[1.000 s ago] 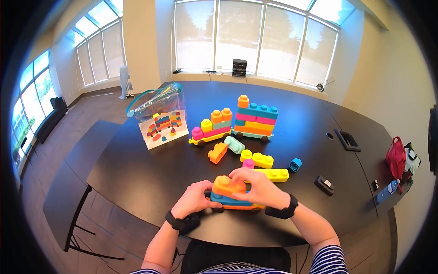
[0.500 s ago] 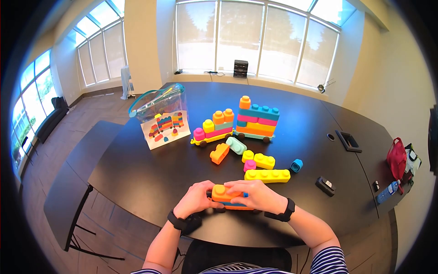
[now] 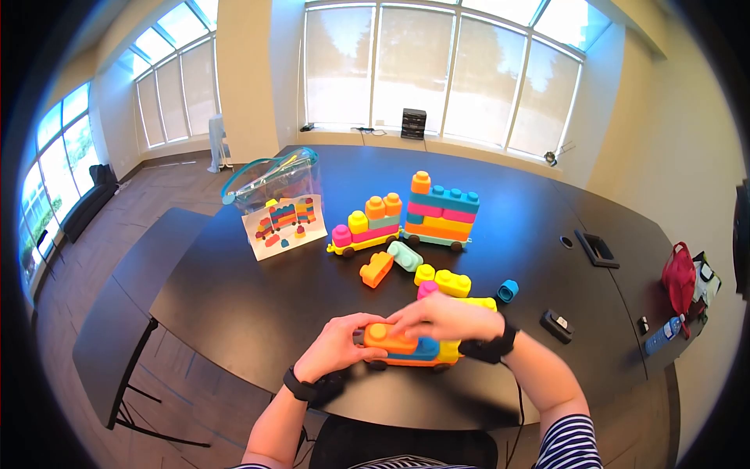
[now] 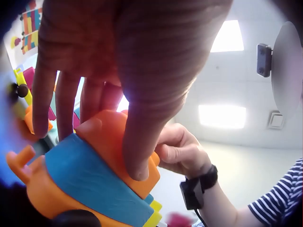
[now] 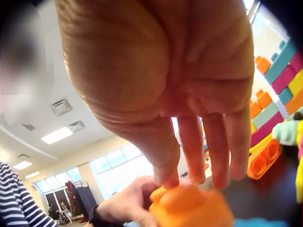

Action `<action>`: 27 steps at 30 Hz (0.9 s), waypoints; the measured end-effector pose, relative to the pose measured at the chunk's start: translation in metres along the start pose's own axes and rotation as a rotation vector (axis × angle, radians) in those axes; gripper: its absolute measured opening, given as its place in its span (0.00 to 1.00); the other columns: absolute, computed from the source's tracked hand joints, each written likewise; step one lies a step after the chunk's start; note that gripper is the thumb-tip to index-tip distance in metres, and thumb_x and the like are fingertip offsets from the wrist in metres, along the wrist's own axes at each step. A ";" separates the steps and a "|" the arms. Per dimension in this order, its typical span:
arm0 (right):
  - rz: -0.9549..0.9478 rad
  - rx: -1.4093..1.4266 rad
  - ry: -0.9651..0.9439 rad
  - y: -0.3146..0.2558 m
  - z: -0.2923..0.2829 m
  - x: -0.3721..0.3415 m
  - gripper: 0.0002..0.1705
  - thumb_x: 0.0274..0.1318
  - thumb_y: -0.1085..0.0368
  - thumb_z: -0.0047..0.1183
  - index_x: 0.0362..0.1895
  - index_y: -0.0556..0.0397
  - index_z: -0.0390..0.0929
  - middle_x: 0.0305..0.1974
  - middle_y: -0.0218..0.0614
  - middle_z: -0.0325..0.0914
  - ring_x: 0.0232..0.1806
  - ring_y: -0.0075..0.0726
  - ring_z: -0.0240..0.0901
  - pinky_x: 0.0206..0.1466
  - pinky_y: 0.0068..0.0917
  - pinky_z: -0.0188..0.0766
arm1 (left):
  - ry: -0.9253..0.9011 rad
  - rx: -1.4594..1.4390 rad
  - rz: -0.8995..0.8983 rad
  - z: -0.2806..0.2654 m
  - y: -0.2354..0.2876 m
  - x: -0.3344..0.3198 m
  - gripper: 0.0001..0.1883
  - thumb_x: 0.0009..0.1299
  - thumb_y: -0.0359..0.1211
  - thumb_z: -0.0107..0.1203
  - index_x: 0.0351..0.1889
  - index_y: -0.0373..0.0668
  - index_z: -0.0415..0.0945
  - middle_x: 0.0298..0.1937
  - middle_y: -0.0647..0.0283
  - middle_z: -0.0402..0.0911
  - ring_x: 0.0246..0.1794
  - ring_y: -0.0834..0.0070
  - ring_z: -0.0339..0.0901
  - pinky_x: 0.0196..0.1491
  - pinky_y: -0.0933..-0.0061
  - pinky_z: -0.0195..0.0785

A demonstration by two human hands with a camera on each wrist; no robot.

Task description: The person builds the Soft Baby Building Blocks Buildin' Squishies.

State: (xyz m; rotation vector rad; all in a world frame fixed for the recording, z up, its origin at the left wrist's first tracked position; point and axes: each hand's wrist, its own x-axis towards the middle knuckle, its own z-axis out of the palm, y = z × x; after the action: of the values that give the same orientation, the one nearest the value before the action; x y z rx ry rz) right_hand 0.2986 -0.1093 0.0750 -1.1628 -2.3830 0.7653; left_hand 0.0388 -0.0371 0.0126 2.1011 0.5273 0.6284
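An orange two-stud block (image 3: 377,334) sits on a blue block (image 3: 426,349) on a wheeled orange base (image 3: 400,360) near the table's front edge. My left hand (image 3: 332,346) grips the orange block's left end, thumb (image 4: 137,158) on the near side, fingers beyond. Above the block's right part is my right hand (image 3: 449,316), fingers extended; in the right wrist view its thumb and fingertips reach down to the orange block (image 5: 189,208), contact partly hidden. A yellow piece (image 3: 448,352) shows at the base's right end.
Behind the hands lie a long yellow block (image 3: 483,302), a pink block (image 3: 427,290), short yellow ones (image 3: 453,282), a mint block (image 3: 405,256) and an orange one (image 3: 376,270). Two built wagons (image 3: 367,234) and a clear bag with picture card (image 3: 285,227) stand farther back.
The orange block, held higher over the blue one a second ago, now sits down on it. My right hand has shifted rightward, uncovering the blue block and yellow piece. My left hand keeps its grip.
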 end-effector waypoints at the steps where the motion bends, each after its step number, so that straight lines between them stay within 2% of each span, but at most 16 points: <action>1: 0.041 -0.023 0.006 0.002 -0.018 0.007 0.17 0.62 0.69 0.64 0.55 0.53 0.87 0.53 0.44 0.89 0.54 0.50 0.86 0.62 0.40 0.80 | 0.008 -0.014 -0.012 0.001 0.000 0.000 0.30 0.60 0.35 0.80 0.61 0.39 0.83 0.55 0.55 0.89 0.55 0.62 0.88 0.63 0.63 0.81; 2: 0.078 -0.033 0.062 0.011 -0.031 0.017 0.18 0.61 0.70 0.65 0.55 0.52 0.88 0.51 0.44 0.90 0.53 0.52 0.86 0.60 0.42 0.80 | 0.021 -0.027 -0.024 0.001 0.000 0.000 0.29 0.60 0.35 0.80 0.60 0.39 0.84 0.54 0.55 0.90 0.54 0.60 0.88 0.62 0.62 0.80; 4: 0.205 -0.267 0.083 0.025 -0.051 0.039 0.20 0.60 0.69 0.66 0.57 0.50 0.87 0.57 0.44 0.87 0.59 0.53 0.82 0.64 0.43 0.78 | 0.029 0.002 -0.022 -0.001 0.003 -0.001 0.30 0.60 0.36 0.80 0.60 0.42 0.84 0.52 0.56 0.90 0.53 0.60 0.88 0.61 0.63 0.80; 6: 0.142 -0.461 0.146 0.066 -0.047 0.062 0.22 0.59 0.71 0.66 0.59 0.50 0.86 0.54 0.45 0.87 0.60 0.56 0.81 0.65 0.47 0.77 | 0.027 0.025 -0.030 -0.004 0.003 -0.002 0.29 0.60 0.36 0.80 0.60 0.43 0.84 0.52 0.56 0.90 0.52 0.59 0.88 0.60 0.63 0.81; 7: 0.208 -0.496 0.090 0.070 -0.046 0.077 0.25 0.58 0.73 0.64 0.61 0.51 0.85 0.55 0.46 0.87 0.63 0.56 0.79 0.67 0.48 0.75 | 0.029 0.026 -0.027 -0.004 -0.001 -0.002 0.29 0.60 0.37 0.80 0.60 0.44 0.85 0.51 0.56 0.90 0.50 0.58 0.88 0.58 0.63 0.81; 10: 0.217 -0.588 0.048 0.101 -0.033 0.112 0.29 0.56 0.77 0.60 0.64 0.51 0.84 0.60 0.45 0.85 0.66 0.55 0.78 0.68 0.46 0.77 | 0.041 0.045 0.007 -0.005 -0.004 -0.003 0.28 0.60 0.37 0.80 0.59 0.44 0.85 0.50 0.56 0.90 0.49 0.56 0.88 0.58 0.63 0.80; 12: -0.001 -0.806 0.089 0.147 -0.018 0.127 0.29 0.56 0.76 0.61 0.64 0.50 0.85 0.58 0.43 0.86 0.66 0.53 0.78 0.64 0.45 0.80 | 0.045 0.039 0.021 -0.006 -0.007 -0.002 0.28 0.60 0.37 0.80 0.58 0.43 0.85 0.49 0.56 0.90 0.50 0.56 0.88 0.57 0.64 0.80; 14: 0.216 -0.763 -0.058 0.139 -0.016 0.139 0.28 0.55 0.74 0.63 0.62 0.48 0.87 0.54 0.41 0.87 0.63 0.51 0.79 0.63 0.46 0.80 | 0.043 0.039 0.017 -0.008 -0.006 -0.002 0.28 0.60 0.38 0.80 0.58 0.43 0.85 0.49 0.56 0.90 0.50 0.56 0.88 0.57 0.64 0.80; 15: 0.188 -0.773 -0.044 0.149 -0.013 0.141 0.27 0.52 0.71 0.67 0.60 0.46 0.88 0.50 0.40 0.86 0.62 0.49 0.79 0.64 0.44 0.80 | 0.035 0.021 0.012 -0.009 -0.007 -0.003 0.28 0.59 0.38 0.80 0.58 0.43 0.85 0.49 0.56 0.90 0.50 0.55 0.87 0.57 0.63 0.80; 18: 0.087 -0.814 -0.011 0.140 -0.015 0.134 0.26 0.50 0.71 0.69 0.57 0.46 0.89 0.49 0.40 0.84 0.62 0.49 0.78 0.64 0.43 0.79 | 0.039 0.023 0.024 -0.009 -0.006 -0.002 0.28 0.59 0.38 0.80 0.57 0.44 0.85 0.49 0.56 0.90 0.50 0.54 0.87 0.57 0.63 0.80; 19: 0.049 -0.840 0.016 0.135 -0.014 0.129 0.17 0.49 0.67 0.72 0.47 0.46 0.91 0.49 0.40 0.83 0.62 0.48 0.78 0.62 0.44 0.80 | 0.039 0.036 0.028 -0.009 -0.007 -0.002 0.28 0.59 0.38 0.80 0.57 0.44 0.85 0.50 0.56 0.90 0.51 0.54 0.87 0.57 0.63 0.80; 22: 0.151 -0.897 -0.131 0.120 -0.018 0.122 0.23 0.39 0.65 0.78 0.45 0.47 0.91 0.48 0.38 0.81 0.62 0.47 0.77 0.62 0.44 0.80 | 0.038 0.063 0.036 -0.008 -0.011 -0.001 0.29 0.58 0.38 0.81 0.57 0.44 0.85 0.50 0.56 0.90 0.51 0.54 0.87 0.57 0.62 0.79; 23: 0.136 -0.907 -0.116 0.124 -0.015 0.118 0.27 0.34 0.62 0.81 0.45 0.48 0.89 0.47 0.36 0.80 0.62 0.46 0.76 0.61 0.44 0.80 | 0.040 0.062 0.037 -0.008 -0.011 -0.001 0.29 0.58 0.38 0.81 0.57 0.44 0.85 0.50 0.56 0.90 0.51 0.54 0.87 0.57 0.62 0.79; 26: 0.047 -0.835 -0.038 0.124 -0.016 0.107 0.27 0.35 0.62 0.81 0.45 0.50 0.88 0.48 0.38 0.82 0.61 0.49 0.78 0.59 0.45 0.80 | 0.046 0.049 0.028 -0.008 -0.007 -0.002 0.29 0.58 0.38 0.81 0.58 0.43 0.86 0.49 0.56 0.90 0.50 0.54 0.87 0.57 0.62 0.80; 27: 0.194 -0.706 -0.027 0.106 -0.022 0.106 0.28 0.37 0.61 0.80 0.46 0.53 0.85 0.47 0.44 0.83 0.57 0.53 0.81 0.57 0.47 0.80 | 0.045 0.044 0.022 -0.008 -0.006 -0.003 0.29 0.57 0.38 0.81 0.58 0.43 0.86 0.49 0.55 0.90 0.50 0.54 0.87 0.57 0.62 0.80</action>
State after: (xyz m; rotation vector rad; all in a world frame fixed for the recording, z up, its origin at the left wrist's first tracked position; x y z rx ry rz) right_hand 0.3119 0.0365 0.0371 -1.6636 -2.6706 -0.0480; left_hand 0.0307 -0.0303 0.0113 2.1406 0.5486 0.6835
